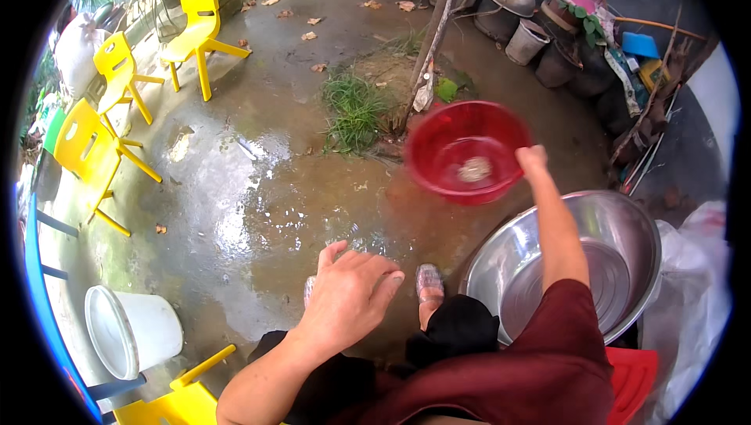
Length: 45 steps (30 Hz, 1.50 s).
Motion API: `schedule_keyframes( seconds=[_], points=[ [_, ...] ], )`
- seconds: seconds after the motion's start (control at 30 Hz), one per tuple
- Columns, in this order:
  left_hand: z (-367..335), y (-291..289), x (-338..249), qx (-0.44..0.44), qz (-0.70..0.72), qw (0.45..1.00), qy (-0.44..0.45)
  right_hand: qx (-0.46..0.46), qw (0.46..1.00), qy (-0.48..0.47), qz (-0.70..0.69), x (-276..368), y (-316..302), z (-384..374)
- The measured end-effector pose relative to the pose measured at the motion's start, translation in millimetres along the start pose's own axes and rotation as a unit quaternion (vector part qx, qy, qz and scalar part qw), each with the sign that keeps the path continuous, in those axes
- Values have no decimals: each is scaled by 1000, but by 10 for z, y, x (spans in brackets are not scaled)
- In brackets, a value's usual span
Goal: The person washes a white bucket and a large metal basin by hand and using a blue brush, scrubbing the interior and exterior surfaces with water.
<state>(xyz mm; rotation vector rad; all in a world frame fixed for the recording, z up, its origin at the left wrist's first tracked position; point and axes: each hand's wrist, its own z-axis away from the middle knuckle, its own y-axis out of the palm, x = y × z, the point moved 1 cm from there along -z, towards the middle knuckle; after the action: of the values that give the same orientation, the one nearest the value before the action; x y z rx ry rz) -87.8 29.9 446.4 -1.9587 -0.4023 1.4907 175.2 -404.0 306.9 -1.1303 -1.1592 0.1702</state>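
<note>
Gripped at its right rim by my right hand (533, 160), a red plastic basin (438, 147) is held out in front of me above the wet ground, tilted a little toward me. A small pale patch (474, 169) shows on the basin's bottom; I cannot make out what it is. Below my right forearm stands a large, wide metal basin (501, 268), its inside shiny. My left hand (352, 284) hangs in the air over my legs, holding nothing, its fingers partly bent and apart.
Several yellow chairs (117, 73) line the left side, near a white bucket (152, 331) lying tilted. Ahead, a thin trunk (426, 57) rises beside a grass tuft (353, 108). Pots (526, 41) and clutter line the right wall. Clear plastic sheeting (692, 284) lies beside the metal basin.
</note>
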Motion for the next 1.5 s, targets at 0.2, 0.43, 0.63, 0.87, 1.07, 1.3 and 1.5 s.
schedule_keyframes(
  seconds=[0.2, 0.43, 0.63, 0.87, 1.07, 1.3, 1.5],
  points=[
    [24, -8, -15, 15, -11, 1000, -3, -121, 949, -45, 287, 544, -745, -3],
    [-19, 39, -19, 24, -4, 1000, 3, -139, 914, -120, 362, 333, -989, -216],
    [-44, 44, -72, 15, 6, 1000, 14, -48, 964, -108, 237, 384, -522, 66],
    [-37, 28, -40, 28, -7, 999, 18, 260, 899, 164, -312, 388, 741, 581],
    [79, -159, 56, 18, -20, 1000, -10, 268, 871, 67, -406, 1277, 1725, 1155],
    [129, -315, 101, 23, -15, 999, -38, 216, 831, 85, -505, 1988, 2493, 1040],
    [185, -278, 130, 13, -2, 1000, -5, 429, 789, 164, -409, 1485, 2641, 1274]
  ],
)
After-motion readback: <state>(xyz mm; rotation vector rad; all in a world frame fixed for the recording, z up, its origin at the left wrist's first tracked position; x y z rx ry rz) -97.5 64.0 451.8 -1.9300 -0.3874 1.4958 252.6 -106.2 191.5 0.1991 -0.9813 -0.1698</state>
